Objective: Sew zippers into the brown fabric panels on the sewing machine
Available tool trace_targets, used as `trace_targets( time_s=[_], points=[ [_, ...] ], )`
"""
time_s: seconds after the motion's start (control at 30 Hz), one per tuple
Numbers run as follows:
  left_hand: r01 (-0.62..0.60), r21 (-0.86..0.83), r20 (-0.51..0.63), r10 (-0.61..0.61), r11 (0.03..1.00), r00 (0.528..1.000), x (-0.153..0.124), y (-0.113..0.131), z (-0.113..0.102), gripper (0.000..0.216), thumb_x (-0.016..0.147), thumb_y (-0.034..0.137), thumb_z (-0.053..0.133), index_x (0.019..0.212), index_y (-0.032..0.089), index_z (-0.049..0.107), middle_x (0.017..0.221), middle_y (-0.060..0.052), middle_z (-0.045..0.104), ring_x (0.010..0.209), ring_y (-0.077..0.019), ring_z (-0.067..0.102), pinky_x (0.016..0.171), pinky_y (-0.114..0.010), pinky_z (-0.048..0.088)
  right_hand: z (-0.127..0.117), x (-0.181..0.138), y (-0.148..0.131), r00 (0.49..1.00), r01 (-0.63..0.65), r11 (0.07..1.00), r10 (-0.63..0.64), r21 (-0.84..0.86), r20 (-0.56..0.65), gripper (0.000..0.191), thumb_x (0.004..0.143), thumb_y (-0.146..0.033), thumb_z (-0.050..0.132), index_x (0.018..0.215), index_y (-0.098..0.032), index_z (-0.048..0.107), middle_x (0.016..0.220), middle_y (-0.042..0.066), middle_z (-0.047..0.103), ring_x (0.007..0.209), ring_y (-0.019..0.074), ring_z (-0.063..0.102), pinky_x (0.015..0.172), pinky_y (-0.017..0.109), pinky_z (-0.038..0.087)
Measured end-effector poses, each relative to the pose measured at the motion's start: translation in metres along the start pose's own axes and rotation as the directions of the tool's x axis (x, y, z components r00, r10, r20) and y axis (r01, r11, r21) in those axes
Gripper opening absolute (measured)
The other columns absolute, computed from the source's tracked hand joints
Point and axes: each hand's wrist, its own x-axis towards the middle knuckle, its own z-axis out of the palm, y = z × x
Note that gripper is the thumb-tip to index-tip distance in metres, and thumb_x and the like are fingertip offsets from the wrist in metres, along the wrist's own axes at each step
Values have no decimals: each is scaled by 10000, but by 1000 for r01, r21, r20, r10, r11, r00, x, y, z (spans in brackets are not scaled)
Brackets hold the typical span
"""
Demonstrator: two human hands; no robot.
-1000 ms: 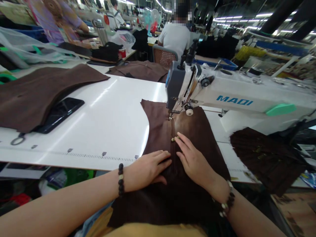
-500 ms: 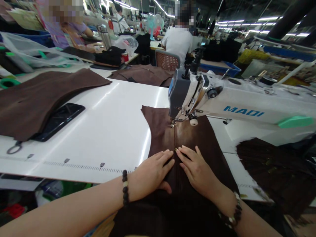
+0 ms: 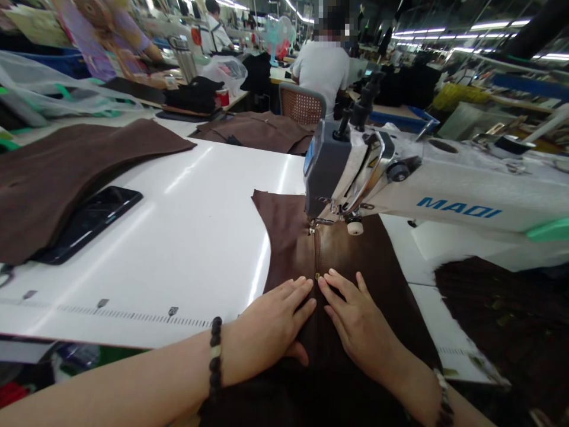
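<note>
A dark brown, leather-like panel (image 3: pixel 284 231) lies under the needle of a white sewing machine (image 3: pixel 444 178). A zipper (image 3: pixel 317 252) runs down the panel from the presser foot (image 3: pixel 312 229), with a small brass-coloured zipper pull (image 3: pixel 317 276) between my fingertips. My left hand (image 3: pixel 273 323) rests flat on the panel left of the zipper, fingers stretched forward and thumb apart. On the other side my right hand (image 3: pixel 360 326) lies with its fingers spread, the index fingertip beside the pull. Both hands press on the panel without gripping it.
More brown pieces (image 3: pixel 80 160) lie at the left over a black phone-like slab (image 3: pixel 93 222). Another brown pile (image 3: pixel 258 130) sits behind the white table (image 3: pixel 208 219). A gathered dark piece (image 3: pixel 502 320) is at the right. Co-workers (image 3: pixel 322 71) sit beyond.
The camera view has shifted slightly, so the machine appears larger and a little further right. My hands stay in nearly the same place on the panel beside the zipper.
</note>
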Motion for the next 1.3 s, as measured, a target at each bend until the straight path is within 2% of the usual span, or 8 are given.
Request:
trace_targets(
  time_s=[0.23, 0.57, 0.77, 0.9, 1.07, 1.2, 1.3],
  points=[
    [-4, 3, -27, 4, 1000, 1000, 5, -8, -3, 773, 648, 600, 624, 1170, 40, 519, 1270, -227, 454, 1206, -319, 408, 997, -398, 362, 1, 8, 0, 999, -47, 999, 47, 6, 4, 406, 880, -153, 327, 1274, -121, 419, 1238, 134, 482, 1228, 231, 370, 998, 572, 290],
    [-44, 46, -44, 46, 998, 998, 23, -31, -10, 752, 632, 592, 640, 1132, 39, 542, 1254, -215, 470, 1188, -305, 428, 1008, -372, 352, 4, 34, 7, 994, -106, 994, 107, 30, -18, 412, 884, -173, 310, 1276, -95, 412, 1235, 152, 469, 1211, 240, 369, 1003, 555, 282],
    [-83, 66, -73, 88, 994, 993, 33, -47, -12, 754, 627, 593, 638, 1126, 37, 533, 1236, -216, 476, 1179, -302, 435, 1002, -372, 356, 7, 51, 10, 983, -165, 983, 170, 85, -64, 415, 868, -170, 340, 1261, -80, 438, 1178, 160, 477, 1147, 246, 405, 1013, 527, 272],
    [-88, 47, -80, 91, 995, 993, 38, -57, -12, 744, 644, 579, 633, 1135, 29, 526, 1223, -220, 481, 1170, -299, 442, 1001, -374, 359, 9, 63, 14, 968, -208, 971, 222, 120, -119, 418, 862, -172, 336, 1252, -77, 453, 1140, 163, 491, 1096, 256, 422, 974, 502, 335],
    [-88, 3, -54, 88, 996, 995, 44, -67, -15, 745, 656, 561, 633, 1170, 37, 506, 1229, -206, 473, 1178, -298, 433, 1015, -366, 346, 11, 75, 20, 965, -204, 969, 223, 139, -139, 427, 858, -176, 345, 1256, -60, 450, 1145, 175, 484, 1103, 252, 412, 945, 432, 378],
    [-92, -3, -45, 91, 996, 995, 51, -75, -17, 706, 680, 538, 629, 1171, 47, 503, 1216, -188, 484, 1185, -279, 429, 1021, -346, 338, 13, 84, 28, 966, -200, 975, 213, 94, -144, 403, 874, -205, 334, 1227, -84, 487, 1126, 173, 517, 1070, 265, 441, 931, 454, 376],
    [-90, 7, -36, 90, 996, 995, 54, -78, -18, 688, 701, 533, 612, 1175, 48, 498, 1225, -178, 484, 1203, -275, 411, 1037, -344, 318, 13, 88, 37, 970, -175, 972, 197, 157, -140, 383, 874, -229, 353, 1207, -106, 497, 1120, 156, 532, 1061, 256, 456, 928, 440, 391]
  ],
)
